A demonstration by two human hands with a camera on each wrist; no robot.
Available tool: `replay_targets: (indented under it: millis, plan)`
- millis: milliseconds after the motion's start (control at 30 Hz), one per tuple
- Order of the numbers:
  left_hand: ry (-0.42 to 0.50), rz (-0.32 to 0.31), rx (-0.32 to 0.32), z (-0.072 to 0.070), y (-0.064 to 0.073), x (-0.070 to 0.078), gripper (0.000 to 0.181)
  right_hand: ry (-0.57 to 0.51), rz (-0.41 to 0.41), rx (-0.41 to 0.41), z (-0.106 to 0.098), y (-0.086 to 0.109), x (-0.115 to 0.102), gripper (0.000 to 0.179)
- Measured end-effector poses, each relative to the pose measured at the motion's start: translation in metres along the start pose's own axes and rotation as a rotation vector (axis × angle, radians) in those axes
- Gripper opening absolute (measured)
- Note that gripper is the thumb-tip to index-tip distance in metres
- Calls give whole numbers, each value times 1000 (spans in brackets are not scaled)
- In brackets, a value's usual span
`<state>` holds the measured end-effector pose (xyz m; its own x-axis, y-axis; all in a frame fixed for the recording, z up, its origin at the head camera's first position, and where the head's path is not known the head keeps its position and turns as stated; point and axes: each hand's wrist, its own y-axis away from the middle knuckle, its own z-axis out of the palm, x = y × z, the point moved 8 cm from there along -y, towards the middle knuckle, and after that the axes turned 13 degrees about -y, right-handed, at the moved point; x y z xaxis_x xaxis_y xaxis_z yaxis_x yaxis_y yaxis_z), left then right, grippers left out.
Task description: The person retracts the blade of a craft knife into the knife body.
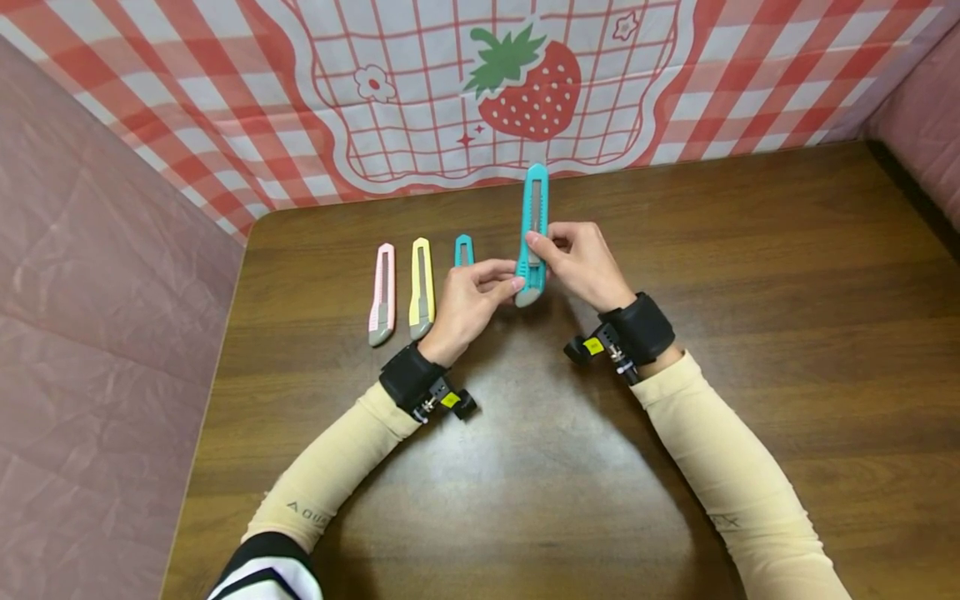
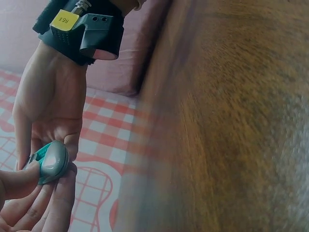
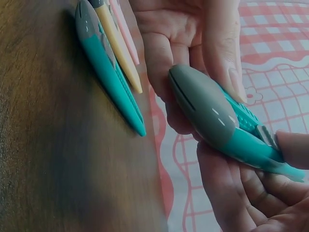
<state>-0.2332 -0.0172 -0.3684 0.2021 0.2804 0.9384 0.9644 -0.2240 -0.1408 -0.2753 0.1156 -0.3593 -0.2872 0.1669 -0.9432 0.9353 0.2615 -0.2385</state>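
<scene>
A teal box cutter (image 1: 534,204) with a grey end is held up off the table between both hands. My left hand (image 1: 467,304) pinches its lower grey end between thumb and fingers. Higher on the body, my right hand (image 1: 588,265) grips it, thumb on the front near the grey slider (image 3: 268,135). In the right wrist view the grey end cap (image 3: 200,104) faces the camera. A second teal box cutter (image 1: 464,248) lies on the table, partly hidden behind my left hand. Left of it lie a yellow box cutter (image 1: 422,287) and a pink one (image 1: 382,292).
The brown wooden table (image 1: 750,292) spreads under both arms. A red-and-white checked cloth with a strawberry print (image 1: 531,92) hangs along its back edge. Pinkish fabric (image 1: 97,333) covers the left side, with more at the far right. Each wrist wears a black camera strap.
</scene>
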Motion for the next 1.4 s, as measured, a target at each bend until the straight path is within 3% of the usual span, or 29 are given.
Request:
replay_targets:
  millis: [267, 500, 700, 1167, 1400]
  plan:
    - [0, 0, 12, -1, 0, 0, 21, -18, -2, -22, 3, 0, -1, 25]
    - [-1, -8, 28, -3, -1, -1, 21, -23, 7, -28, 9, 7, -33, 19]
    - [-6, -13, 32, -4, 0, 0, 21, -60, 8, -28, 5, -1, -2, 23]
    - [-34, 6, 47, -6, 1, 3, 21, -48, 40, -51, 7, 1, 1, 29]
    - [20, 1, 32, -3, -1, 0, 20, -8, 28, -36, 6, 1, 2, 29]
